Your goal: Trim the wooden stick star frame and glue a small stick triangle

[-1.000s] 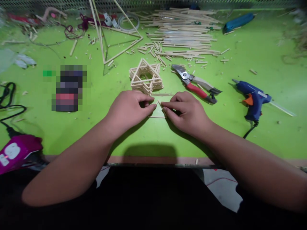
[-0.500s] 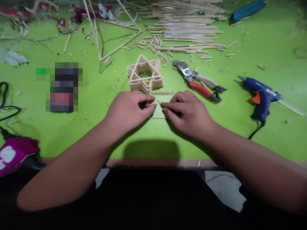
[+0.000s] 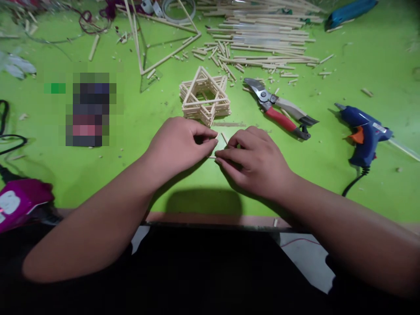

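Thin wooden sticks lie in a small triangle between my hands on the green table. My left hand (image 3: 183,142) pinches the left slanted stick, most of it hidden by the fingers. My right hand (image 3: 256,157) has its fingertips closed on the bottom stick (image 3: 212,157). The upper end of the right slanted stick (image 3: 224,138) shows beside my right fingers. Just behind the hands stands a star-shaped stack of sticks (image 3: 206,105), a triangle on its top.
Pruning shears (image 3: 284,118) and a blue glue gun (image 3: 364,131) lie to the right. A blurred dark object (image 3: 88,113) and a magenta object (image 3: 26,203) are left. Behind are loose sticks (image 3: 269,39), a large stick triangle (image 3: 170,54) and tape (image 3: 179,17).
My right fingertips have moved from near the triangle's top down to the bottom stick. The view has shifted, so the table things appear farther right.
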Demonstrator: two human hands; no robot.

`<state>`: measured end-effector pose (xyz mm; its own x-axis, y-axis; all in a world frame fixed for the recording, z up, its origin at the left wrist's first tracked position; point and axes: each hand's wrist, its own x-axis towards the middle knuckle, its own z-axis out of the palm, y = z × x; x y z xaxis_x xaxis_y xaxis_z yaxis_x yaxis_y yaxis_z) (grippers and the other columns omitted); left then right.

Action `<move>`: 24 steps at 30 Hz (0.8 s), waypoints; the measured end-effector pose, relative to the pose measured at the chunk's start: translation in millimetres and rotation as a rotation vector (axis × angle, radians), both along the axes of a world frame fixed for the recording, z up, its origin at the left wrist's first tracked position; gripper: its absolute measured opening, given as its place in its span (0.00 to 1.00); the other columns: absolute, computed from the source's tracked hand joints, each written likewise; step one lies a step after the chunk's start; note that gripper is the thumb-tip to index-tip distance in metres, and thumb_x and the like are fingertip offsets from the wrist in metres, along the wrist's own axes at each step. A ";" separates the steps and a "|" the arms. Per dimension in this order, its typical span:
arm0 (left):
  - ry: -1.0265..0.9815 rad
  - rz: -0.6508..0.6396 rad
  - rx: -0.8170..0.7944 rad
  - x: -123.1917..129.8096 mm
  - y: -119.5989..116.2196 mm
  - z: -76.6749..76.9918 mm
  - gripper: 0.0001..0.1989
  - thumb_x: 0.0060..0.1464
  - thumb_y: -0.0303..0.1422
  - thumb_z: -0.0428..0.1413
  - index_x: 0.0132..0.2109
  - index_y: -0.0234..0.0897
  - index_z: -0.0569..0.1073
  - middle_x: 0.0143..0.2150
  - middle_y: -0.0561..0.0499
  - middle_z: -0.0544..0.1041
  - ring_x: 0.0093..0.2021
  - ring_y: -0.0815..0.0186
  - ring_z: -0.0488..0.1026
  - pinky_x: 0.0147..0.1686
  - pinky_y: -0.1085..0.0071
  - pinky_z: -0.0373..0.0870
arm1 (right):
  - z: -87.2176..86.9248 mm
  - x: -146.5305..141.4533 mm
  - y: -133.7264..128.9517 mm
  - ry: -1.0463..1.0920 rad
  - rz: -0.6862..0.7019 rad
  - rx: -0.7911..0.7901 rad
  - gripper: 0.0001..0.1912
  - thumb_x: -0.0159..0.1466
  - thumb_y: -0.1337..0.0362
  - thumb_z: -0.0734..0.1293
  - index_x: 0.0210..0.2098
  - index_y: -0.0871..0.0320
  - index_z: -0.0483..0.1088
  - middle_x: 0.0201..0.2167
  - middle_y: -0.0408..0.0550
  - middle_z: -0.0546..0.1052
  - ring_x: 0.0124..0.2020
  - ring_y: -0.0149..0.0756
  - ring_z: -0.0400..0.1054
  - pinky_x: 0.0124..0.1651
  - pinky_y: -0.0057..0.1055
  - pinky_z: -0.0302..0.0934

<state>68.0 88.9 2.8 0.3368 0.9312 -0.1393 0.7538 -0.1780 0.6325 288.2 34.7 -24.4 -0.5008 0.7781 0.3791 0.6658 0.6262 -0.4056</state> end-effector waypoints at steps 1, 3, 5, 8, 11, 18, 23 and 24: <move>0.004 0.002 -0.006 0.0 -0.4 0.3 0.11 0.60 0.38 0.66 0.47 0.49 0.91 0.41 0.53 0.90 0.40 0.58 0.85 0.38 0.64 0.74 | -0.7 0.2 0.5 0.000 0.001 0.002 0.12 0.75 0.63 0.69 0.40 0.55 0.86 0.38 0.52 0.80 0.39 0.45 0.69 0.45 0.45 0.59; 0.009 0.007 -0.011 0.1 -1.1 1.1 0.11 0.60 0.38 0.66 0.47 0.49 0.91 0.40 0.53 0.90 0.40 0.58 0.85 0.38 0.65 0.75 | -1.6 0.6 1.4 0.000 0.003 0.002 0.12 0.75 0.63 0.69 0.40 0.55 0.86 0.38 0.52 0.80 0.39 0.45 0.68 0.45 0.45 0.59; 0.010 0.003 -0.010 0.3 -1.6 1.7 0.11 0.60 0.38 0.66 0.47 0.49 0.91 0.39 0.53 0.90 0.39 0.58 0.84 0.38 0.64 0.74 | -2.0 0.9 1.7 0.000 0.008 -0.003 0.12 0.75 0.63 0.69 0.40 0.55 0.87 0.38 0.52 0.80 0.39 0.44 0.68 0.45 0.45 0.59; 0.011 0.001 -0.011 0.7 -1.5 1.9 0.12 0.60 0.37 0.65 0.48 0.47 0.91 0.39 0.52 0.90 0.39 0.58 0.84 0.38 0.64 0.74 | -2.0 0.7 1.6 -0.005 0.015 -0.012 0.12 0.75 0.64 0.69 0.40 0.55 0.87 0.38 0.52 0.80 0.39 0.44 0.68 0.46 0.45 0.59; 0.022 0.001 -0.014 0.9 -0.8 1.7 0.11 0.59 0.38 0.66 0.47 0.48 0.91 0.39 0.53 0.90 0.39 0.58 0.85 0.38 0.64 0.74 | -2.3 0.4 1.4 -0.003 0.014 -0.020 0.12 0.75 0.64 0.69 0.40 0.54 0.86 0.38 0.52 0.80 0.39 0.44 0.67 0.46 0.45 0.59; 0.049 -0.008 -0.005 1.6 -1.6 3.3 0.11 0.58 0.39 0.66 0.47 0.49 0.91 0.38 0.52 0.89 0.39 0.57 0.84 0.38 0.62 0.74 | -2.9 0.4 1.2 -0.015 0.007 -0.021 0.12 0.75 0.63 0.69 0.39 0.53 0.86 0.38 0.52 0.79 0.40 0.44 0.66 0.45 0.44 0.58; 0.076 -0.004 -0.023 2.4 -1.3 3.2 0.12 0.59 0.40 0.66 0.46 0.50 0.91 0.39 0.52 0.89 0.40 0.56 0.85 0.39 0.63 0.74 | -3.5 0.7 1.8 -0.012 0.015 -0.013 0.12 0.75 0.64 0.69 0.38 0.54 0.85 0.38 0.52 0.79 0.39 0.44 0.66 0.46 0.45 0.58; 0.082 -0.006 -0.025 2.6 -1.1 3.2 0.12 0.58 0.40 0.66 0.47 0.50 0.91 0.39 0.52 0.89 0.40 0.56 0.85 0.39 0.63 0.74 | -3.9 0.5 2.0 -0.010 0.017 -0.013 0.12 0.75 0.64 0.69 0.38 0.54 0.85 0.38 0.52 0.79 0.39 0.44 0.66 0.46 0.45 0.58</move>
